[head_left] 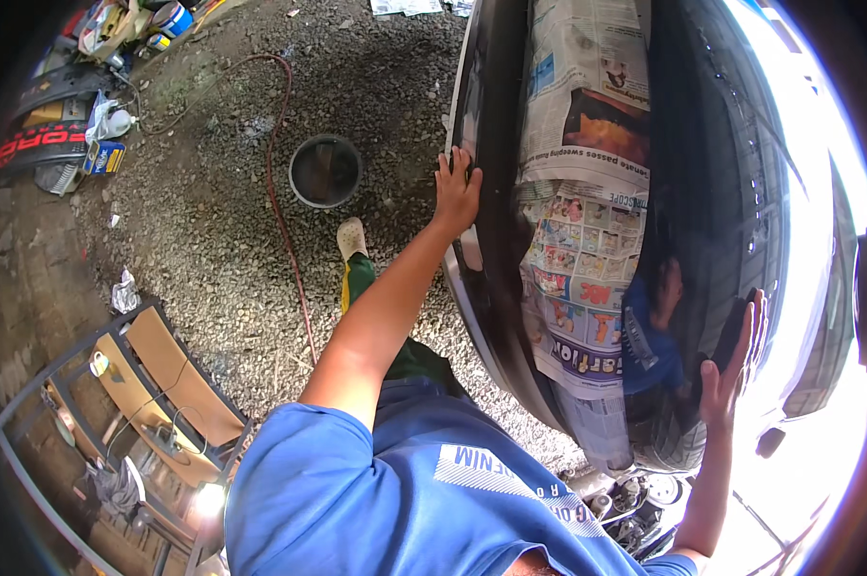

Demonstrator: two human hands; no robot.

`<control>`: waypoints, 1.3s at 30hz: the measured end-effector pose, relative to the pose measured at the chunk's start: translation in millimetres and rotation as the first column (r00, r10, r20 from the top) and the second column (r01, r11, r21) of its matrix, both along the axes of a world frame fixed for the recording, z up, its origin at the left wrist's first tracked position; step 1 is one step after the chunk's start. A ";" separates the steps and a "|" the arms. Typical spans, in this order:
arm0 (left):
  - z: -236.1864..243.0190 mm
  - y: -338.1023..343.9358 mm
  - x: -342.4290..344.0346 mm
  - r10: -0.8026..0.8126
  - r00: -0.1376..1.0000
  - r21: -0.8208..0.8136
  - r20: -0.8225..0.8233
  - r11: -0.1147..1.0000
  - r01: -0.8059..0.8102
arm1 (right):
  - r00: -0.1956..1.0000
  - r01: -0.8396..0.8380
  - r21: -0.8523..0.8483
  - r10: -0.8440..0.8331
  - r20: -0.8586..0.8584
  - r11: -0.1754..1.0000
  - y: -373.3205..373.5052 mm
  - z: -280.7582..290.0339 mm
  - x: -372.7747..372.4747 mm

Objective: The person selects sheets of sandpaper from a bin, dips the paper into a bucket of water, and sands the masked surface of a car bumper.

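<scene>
A large glossy black car body part point(731, 182), curved along its outer side, takes up the right half of the view. Sheets of printed newspaper point(582, 259) lie along its middle. On its left edge rests my left hand point(459, 192), fingers stretched out over the rim and nothing in them. My right hand point(731, 360) is at the shiny outer side, seen edge-on with its fingers straight; whether the palm touches the surface I cannot tell. A reflection of an arm and blue shirt shows in the black finish.
A round bucket point(325, 171) stands on the gravel, with a red hose point(278, 182) winding past it. At lower left is a metal-framed shelf point(155, 384) with boards and a lit lamp point(209, 499). Cans and clutter point(171, 19) fill the upper left. Engine parts point(635, 504) show below the panel.
</scene>
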State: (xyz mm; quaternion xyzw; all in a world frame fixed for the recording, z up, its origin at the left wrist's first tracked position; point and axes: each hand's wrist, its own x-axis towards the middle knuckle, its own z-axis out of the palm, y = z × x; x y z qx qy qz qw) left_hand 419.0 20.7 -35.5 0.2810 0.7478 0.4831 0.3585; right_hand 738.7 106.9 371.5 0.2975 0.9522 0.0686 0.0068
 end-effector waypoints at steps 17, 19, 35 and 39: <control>-12.9 -54.8 48.6 -0.114 0.972 0.038 -0.204 0.991 0.125 | 1.000 0.018 -0.004 -0.018 0.002 1.000 -2.9 0.7 2.9; -14.7 -59.5 52.9 -0.113 0.971 0.028 -0.213 0.992 0.121 | 1.000 0.017 -0.001 -0.017 -0.002 1.000 -2.9 0.1 4.6; -6.9 -38.2 47.0 0.020 0.991 0.183 -0.132 0.983 0.005 | 1.000 0.005 0.003 -0.005 -0.005 1.000 -3.6 -0.5 0.0; 9.8 -1.8 7.9 0.029 0.994 0.142 -0.104 0.990 -0.014 | 1.000 0.007 -0.007 -0.007 0.003 1.000 -2.2 -2.2 2.5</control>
